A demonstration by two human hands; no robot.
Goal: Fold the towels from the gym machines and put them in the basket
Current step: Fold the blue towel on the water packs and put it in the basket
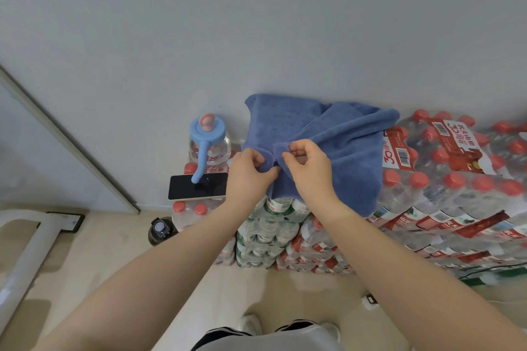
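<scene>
A blue towel (336, 139) lies partly folded on top of stacked packs of water bottles (445, 188), against the grey wall. My left hand (248, 174) pinches the towel's near edge at its left side. My right hand (308, 168) pinches a folded corner of the towel just beside the left hand, thumb and fingers curled on the cloth. The two hands almost touch. No basket is in view.
A clear jug with a blue lid and handle (208, 142) and a black phone (198, 186) sit on the packs to the left. A dark bottle (159, 231) stands on the floor. A white machine frame (25, 251) is at far left. My shoes (251, 325) are below.
</scene>
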